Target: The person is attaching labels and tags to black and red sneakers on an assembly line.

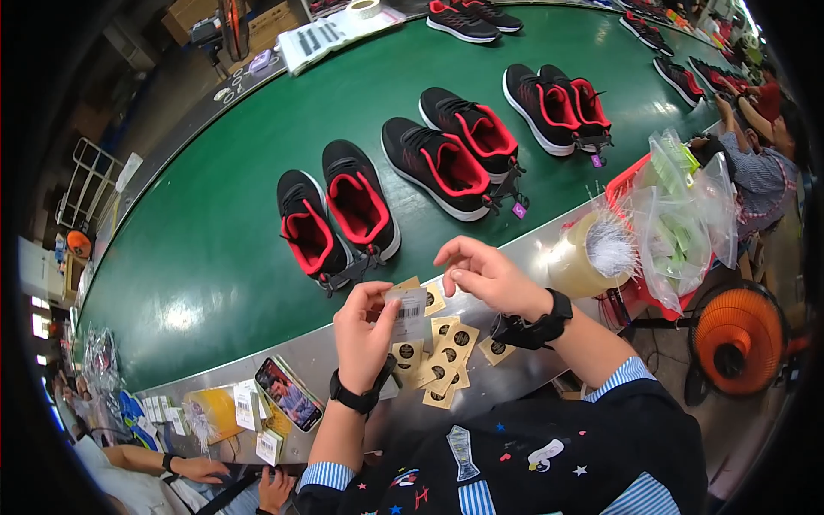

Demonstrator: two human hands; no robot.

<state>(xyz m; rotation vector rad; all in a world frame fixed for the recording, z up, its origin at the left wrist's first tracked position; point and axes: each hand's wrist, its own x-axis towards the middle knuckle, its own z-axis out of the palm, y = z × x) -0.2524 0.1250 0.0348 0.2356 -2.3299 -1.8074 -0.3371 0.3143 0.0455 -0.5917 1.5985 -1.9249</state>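
My left hand (365,330) pinches a white barcode tag (407,312) upright over the metal ledge at the front of the table. To its right, my right hand (489,273) is raised with its fingers loosely curved and apart; I make out nothing in it. Below both hands lies a loose pile of tan square cards with round black prints (446,356). The nearest pair of black and red sneakers (356,202) stands just beyond my left hand, a dark cord at their heels. Another pair (451,163) stands to the right, with a small purple tag (519,210) at the heels.
More sneakers (549,103) stand along the green table (223,215). White fasteners fill a yellowish tape roll (577,257) at right, beside a red basket (631,176) with plastic bags. A phone (289,395) lies left, near a co-worker's hands (202,469). An orange fan (736,337) stands right.
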